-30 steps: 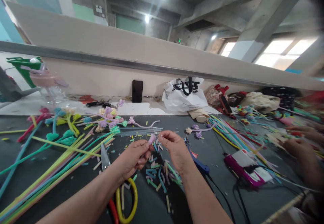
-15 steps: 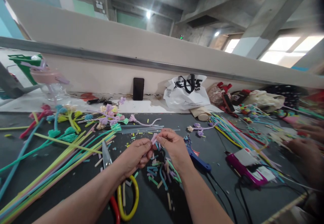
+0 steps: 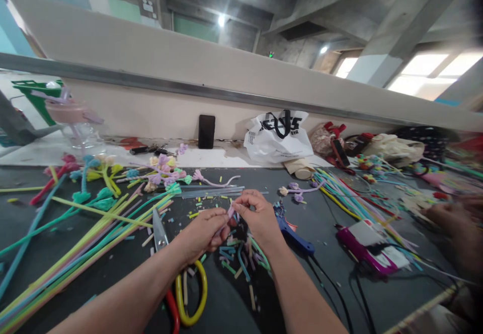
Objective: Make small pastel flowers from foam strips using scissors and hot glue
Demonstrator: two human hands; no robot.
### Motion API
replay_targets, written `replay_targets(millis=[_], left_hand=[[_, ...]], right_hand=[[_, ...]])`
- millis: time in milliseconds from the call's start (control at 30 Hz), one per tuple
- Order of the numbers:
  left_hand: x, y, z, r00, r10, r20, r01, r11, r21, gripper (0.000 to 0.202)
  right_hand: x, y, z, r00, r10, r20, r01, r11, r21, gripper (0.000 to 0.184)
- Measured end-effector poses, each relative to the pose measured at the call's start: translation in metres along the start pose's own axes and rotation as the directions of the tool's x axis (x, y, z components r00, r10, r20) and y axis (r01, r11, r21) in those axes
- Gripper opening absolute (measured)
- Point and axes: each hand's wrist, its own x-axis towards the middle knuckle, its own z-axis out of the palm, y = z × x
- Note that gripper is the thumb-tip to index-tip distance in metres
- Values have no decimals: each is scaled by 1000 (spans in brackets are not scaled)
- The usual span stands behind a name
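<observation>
Between my two hands is a short lilac fuzzy piece of pipe cleaner (image 3: 230, 212). My left hand (image 3: 210, 227) is closed around its lower part, with the fingers curled underneath. At its upper end, my right hand (image 3: 253, 212) pinches it between thumb and fingertips. Below my hands lie several cut pipe cleaner pieces (image 3: 241, 261) in mixed colours. Scissors (image 3: 160, 233) with red and yellow handles lie under my left forearm, partly hidden by it. To the right of my right hand rests a blue glue gun (image 3: 296, 238) with a black cord.
Long pipe cleaners (image 3: 86, 253) spread across the left, with finished fuzzy flowers (image 3: 162, 170) behind. A black phone (image 3: 207, 132) leans on the partition beside a white bag (image 3: 278, 138). At right are a magenta-and-white device (image 3: 372, 248), cords and a co-worker's hand (image 3: 449, 218).
My fingers have shifted slightly on the lilac piece, and my right hand has moved a little. The co-worker's hands at the right have moved too.
</observation>
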Motion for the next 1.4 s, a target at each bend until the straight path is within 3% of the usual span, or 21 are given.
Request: replay_targets(millis=[300,700,867,1000,1200,1400], left_hand=[[-1,3,4,1000,14,-20,-13,996,93,35],[-1,6,8,996,-14,-85,28,984,174,37],[1,0,4,997,8,-83,5,988,156,29],[1,-2,1,997,52,-54,-44,988,148,27],[-1,1,4,997,43,-62,-31,981,192,28],[-2,2,7,997,28,-76,-11,975,221,31]], right_hand=[[0,2,2,1000,1,7,0,1000,-28,4],[0,7,5,999,-34,-7,34,998,-53,5],[0,8,2,998,41,36,-44,996,76,4],[1,7,-4,986,156,57,-165,954,249,18],[-1,0,-4,947,212,240,-269,933,238,25],[-1,3,0,946,241,216,-293,921,257,18]])
